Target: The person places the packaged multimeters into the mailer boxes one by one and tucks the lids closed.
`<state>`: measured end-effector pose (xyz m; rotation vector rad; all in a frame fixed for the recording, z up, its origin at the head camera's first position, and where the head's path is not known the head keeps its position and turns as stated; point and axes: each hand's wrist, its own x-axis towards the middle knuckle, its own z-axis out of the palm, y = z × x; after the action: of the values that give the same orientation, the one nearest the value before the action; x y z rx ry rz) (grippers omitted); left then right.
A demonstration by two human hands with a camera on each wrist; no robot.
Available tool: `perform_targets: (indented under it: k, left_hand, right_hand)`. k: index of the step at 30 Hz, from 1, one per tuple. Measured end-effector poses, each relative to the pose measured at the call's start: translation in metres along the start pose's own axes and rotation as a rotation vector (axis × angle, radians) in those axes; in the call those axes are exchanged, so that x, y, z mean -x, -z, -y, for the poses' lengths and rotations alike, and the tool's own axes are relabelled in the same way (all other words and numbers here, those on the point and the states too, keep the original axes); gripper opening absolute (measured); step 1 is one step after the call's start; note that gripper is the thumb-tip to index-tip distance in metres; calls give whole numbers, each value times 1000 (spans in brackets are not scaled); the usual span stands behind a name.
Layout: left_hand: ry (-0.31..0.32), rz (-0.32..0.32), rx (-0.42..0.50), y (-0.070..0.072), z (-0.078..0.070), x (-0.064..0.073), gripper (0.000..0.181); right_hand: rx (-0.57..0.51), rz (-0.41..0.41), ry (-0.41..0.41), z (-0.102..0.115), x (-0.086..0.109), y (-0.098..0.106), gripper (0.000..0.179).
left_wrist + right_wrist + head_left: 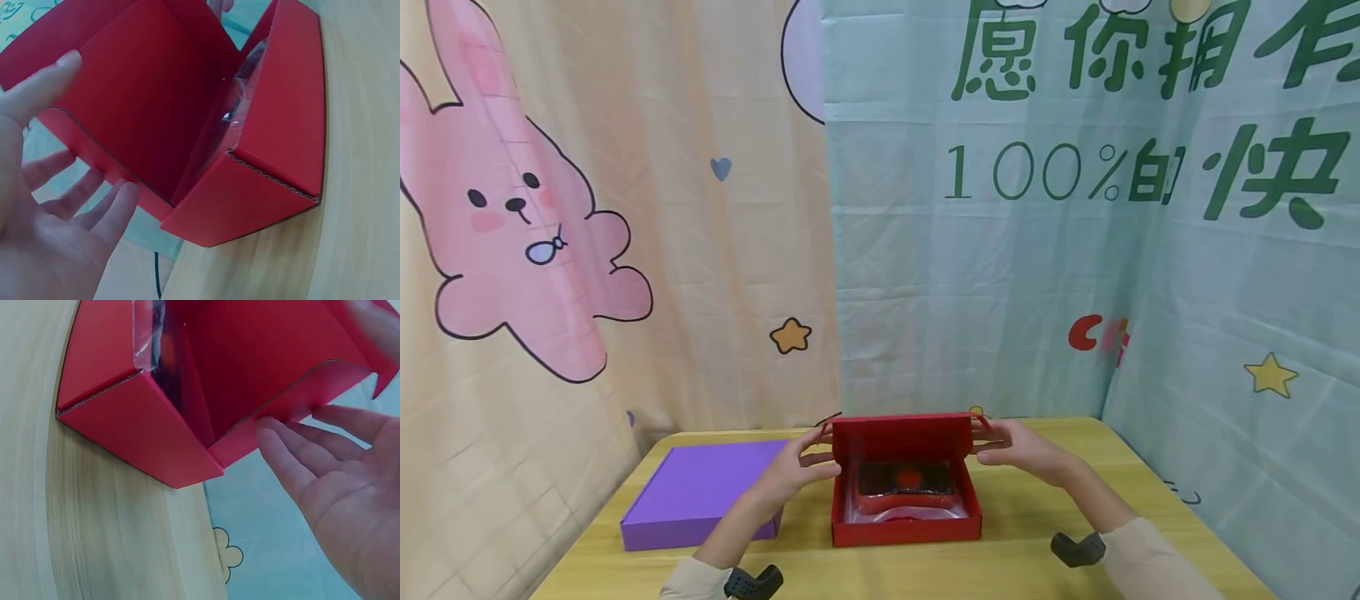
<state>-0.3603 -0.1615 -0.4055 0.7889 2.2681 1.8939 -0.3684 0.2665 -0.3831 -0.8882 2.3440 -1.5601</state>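
A red cardboard box (907,533) stands on the table with its hinged lid (901,437) raised. Inside lies a dark and red object (880,504) in clear plastic wrap, its kind not shown. My left hand (792,468) is at the lid's left side; in the left wrist view its fingers (115,215) touch the outer side flap while the thumb overlaps the lid's inner side. On the opposite side, my right hand (1028,452) has its fingertips against the lid's right flap (290,400), with the thumb blurred near the lid's front edge.
A flat purple box (711,483) lies to the left of the red one, close behind my left forearm. The wooden table (1037,542) ends at curtains (970,292) behind and to the right. Dark bands (1077,550) circle both wrists.
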Motion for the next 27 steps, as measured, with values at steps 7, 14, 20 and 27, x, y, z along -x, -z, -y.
perform_targets:
  k: [7, 14, 20, 27]
  left_hand:
    - [28, 72, 44, 6, -5, 6, 64]
    - [57, 79, 42, 4, -10, 13, 67]
    - [75, 93, 30, 4, -13, 18, 66]
    - [80, 132, 4, 5, -15, 22, 65]
  right_hand:
    - [-46, 37, -2, 12, 4, -3, 50]
    - [-17, 30, 4, 12, 7, -10, 44]
    - [-14, 43, 9, 10, 9, -12, 44]
    - [-33, 52, 0, 7, 14, -14, 47]
